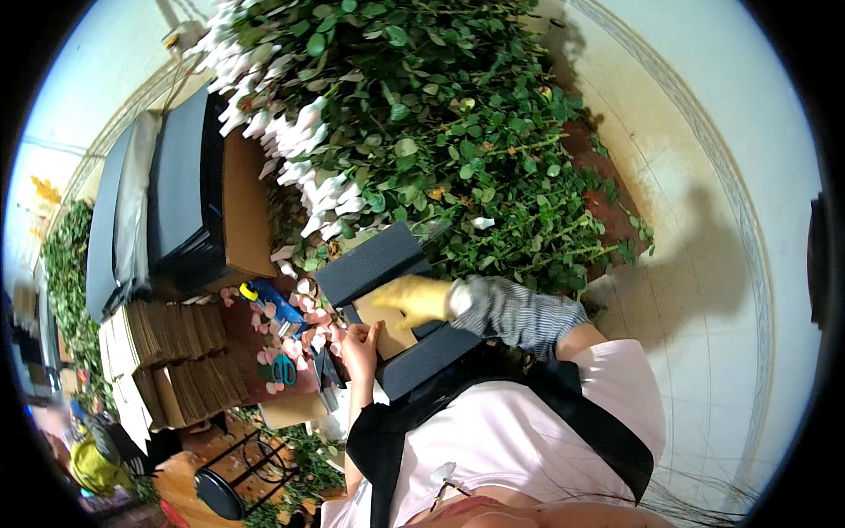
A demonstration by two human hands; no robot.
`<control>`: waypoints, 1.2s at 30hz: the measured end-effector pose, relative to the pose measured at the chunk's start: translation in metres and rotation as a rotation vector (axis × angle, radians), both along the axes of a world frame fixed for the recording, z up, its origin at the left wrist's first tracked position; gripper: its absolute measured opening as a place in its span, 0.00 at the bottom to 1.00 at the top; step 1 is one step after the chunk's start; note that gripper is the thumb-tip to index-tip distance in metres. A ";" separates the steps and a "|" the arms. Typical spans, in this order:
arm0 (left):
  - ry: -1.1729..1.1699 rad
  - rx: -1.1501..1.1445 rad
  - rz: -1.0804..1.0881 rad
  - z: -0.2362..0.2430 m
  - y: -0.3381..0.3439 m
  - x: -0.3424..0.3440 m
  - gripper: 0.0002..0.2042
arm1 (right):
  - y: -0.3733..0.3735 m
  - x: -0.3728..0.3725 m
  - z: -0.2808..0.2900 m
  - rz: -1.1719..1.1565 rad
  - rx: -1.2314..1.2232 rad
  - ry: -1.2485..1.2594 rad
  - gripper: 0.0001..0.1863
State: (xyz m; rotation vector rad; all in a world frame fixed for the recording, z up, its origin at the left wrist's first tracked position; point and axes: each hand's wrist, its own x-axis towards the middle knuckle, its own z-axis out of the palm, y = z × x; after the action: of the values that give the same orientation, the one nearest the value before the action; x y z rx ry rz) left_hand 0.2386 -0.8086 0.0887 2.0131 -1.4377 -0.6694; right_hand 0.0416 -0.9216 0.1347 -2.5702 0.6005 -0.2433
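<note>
My bare left hand (359, 350) pinches the left edge of a brown cardboard piece (396, 343), with the thumb on top. My right hand (415, 299), in a yellow glove with a striped sleeve, lies over the same cardboard with its fingers stretched out. Around the cardboard is a black corrugated sheet (374, 266), whose other part (429, 363) lies closer to me. Left of my hands are a blue and yellow tool (275, 304), teal-handled scissors (282, 370) and scattered pink petals (304, 288).
Cut roses (440, 132) with pale sleeved heads (304, 132) are heaped across the far side. At the left stand a stack of black sheets (183, 185) and bundles of brown cardboard (176, 352). A black stool (220, 493) stands at the lower left.
</note>
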 end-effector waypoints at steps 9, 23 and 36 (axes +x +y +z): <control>-0.384 0.187 -0.633 0.085 0.019 -0.017 0.25 | 0.031 0.016 -0.011 -0.081 -0.110 0.218 0.36; -0.647 0.212 -0.627 0.074 0.019 -0.049 0.25 | -0.271 -0.106 0.038 -0.883 -0.576 0.114 0.11; -0.673 0.141 -0.635 0.069 0.022 -0.046 0.25 | -0.220 -0.274 0.106 -0.910 -0.886 0.001 0.07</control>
State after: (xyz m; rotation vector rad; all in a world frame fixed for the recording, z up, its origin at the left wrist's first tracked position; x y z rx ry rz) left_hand 0.1921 -0.7867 0.1575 1.9694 -2.5468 -0.3337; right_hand -0.2328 -1.1412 0.2402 -2.8351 2.0034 -0.9849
